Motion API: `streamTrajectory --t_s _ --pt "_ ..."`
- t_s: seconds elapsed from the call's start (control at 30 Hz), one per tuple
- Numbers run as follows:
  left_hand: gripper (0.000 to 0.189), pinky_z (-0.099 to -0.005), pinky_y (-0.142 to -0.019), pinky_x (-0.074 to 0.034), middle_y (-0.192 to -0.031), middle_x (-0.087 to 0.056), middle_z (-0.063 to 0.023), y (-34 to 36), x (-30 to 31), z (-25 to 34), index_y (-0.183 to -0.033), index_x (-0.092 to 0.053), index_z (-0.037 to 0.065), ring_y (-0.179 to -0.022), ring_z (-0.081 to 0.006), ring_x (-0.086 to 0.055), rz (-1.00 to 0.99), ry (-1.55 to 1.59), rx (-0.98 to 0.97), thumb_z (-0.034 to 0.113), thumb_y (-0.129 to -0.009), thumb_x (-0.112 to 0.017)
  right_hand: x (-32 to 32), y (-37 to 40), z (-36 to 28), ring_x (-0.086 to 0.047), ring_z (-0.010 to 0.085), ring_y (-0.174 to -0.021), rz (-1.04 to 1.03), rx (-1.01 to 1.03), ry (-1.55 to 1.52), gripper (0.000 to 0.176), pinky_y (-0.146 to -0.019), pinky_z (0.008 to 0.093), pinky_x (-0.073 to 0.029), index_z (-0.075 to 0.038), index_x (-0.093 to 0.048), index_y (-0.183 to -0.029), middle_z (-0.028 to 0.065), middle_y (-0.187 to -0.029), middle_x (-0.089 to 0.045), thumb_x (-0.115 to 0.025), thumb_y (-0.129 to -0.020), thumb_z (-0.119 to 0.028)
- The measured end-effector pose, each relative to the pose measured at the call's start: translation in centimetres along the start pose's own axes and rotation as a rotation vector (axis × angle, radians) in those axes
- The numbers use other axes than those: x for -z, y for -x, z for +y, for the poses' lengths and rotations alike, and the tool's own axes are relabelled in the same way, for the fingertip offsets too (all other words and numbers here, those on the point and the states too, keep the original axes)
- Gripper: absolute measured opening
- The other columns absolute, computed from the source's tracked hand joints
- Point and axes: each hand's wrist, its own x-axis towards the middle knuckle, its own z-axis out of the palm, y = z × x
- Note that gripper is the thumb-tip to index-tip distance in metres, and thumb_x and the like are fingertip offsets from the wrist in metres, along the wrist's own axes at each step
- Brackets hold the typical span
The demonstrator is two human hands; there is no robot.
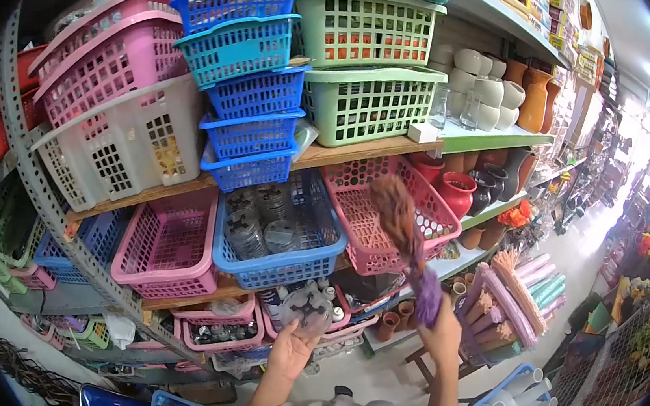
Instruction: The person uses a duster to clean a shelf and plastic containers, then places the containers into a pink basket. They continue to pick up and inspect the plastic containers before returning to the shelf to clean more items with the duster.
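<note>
Head view. At 6 o'clock, the left hand grips a clear plastic container; at 4 o'clock, the right hand is closed around a duster, tip towards 11 o'clock. The hands are apart. At 12 o'clock from the left hand stands a blue basket of clear tubs. The step appears to be dusting; the next move calls for a steady container.

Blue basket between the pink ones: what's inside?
Clear plastic containers, resembling the clear container in the left hand. They cover part of the blue basket's floor, so what lies directly beneath can't be seen.
</note>
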Motion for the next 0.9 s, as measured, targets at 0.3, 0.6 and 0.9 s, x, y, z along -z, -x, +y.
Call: streamTrajectory --t_s 0.3,0.6,0.9 --pt "0.036 -0.0454 -0.095 -0.049 -0.122 -0.058 -0.013 -6.9 -4.8 -1.9 -0.125 -0.048 0.005 -0.112 -0.0306 -0.058 -0.073 -0.328 -0.094 0.013 -0.091 -0.055 0.2 -14.2 -0.7 -0.062 0.037 -0.081 -0.001 0.266 0.358 0.05 -0.068 0.0439 -0.051 -0.005 -0.047 -0.116 0.0169 -0.091 -0.06 -0.063 -0.069 -0.009" --pt "0.036 -0.0456 -0.093 -0.05 -0.122 -0.057 -0.0134 -10.0 -5.3 -3.8 -0.127 -0.045 0.007 -0.111 -0.0308 -0.058 -0.082 -0.408 -0.106 0.01 -0.092 -0.053 -1.0 -19.4 -0.1 -0.067 0.0305 -0.07 -0.213 0.479 0.583 0.017 -0.062 0.0414 -0.051 -0.008 -0.067 -0.081 0.0135 -0.082 -0.065 -0.068 -0.064 -0.012" --pt "0.048 -0.0445 -0.086 -0.055 -0.13 -0.048 -0.0118 -9.8 -6.0 -2.6 -0.137 -0.033 0.013 -0.113 -0.0283 -0.057 -0.007 -0.43 -0.251 0.01 -0.093 -0.051 -1.6 -18.3 -6.1 -0.05 0.0333 -0.116 -0.415 0.884 -0.011 0.075 -0.093 0.046 -0.04 -0.008 -0.05 -0.128 0.0173 -0.121 -0.054 -0.073 -0.07 -0.049"
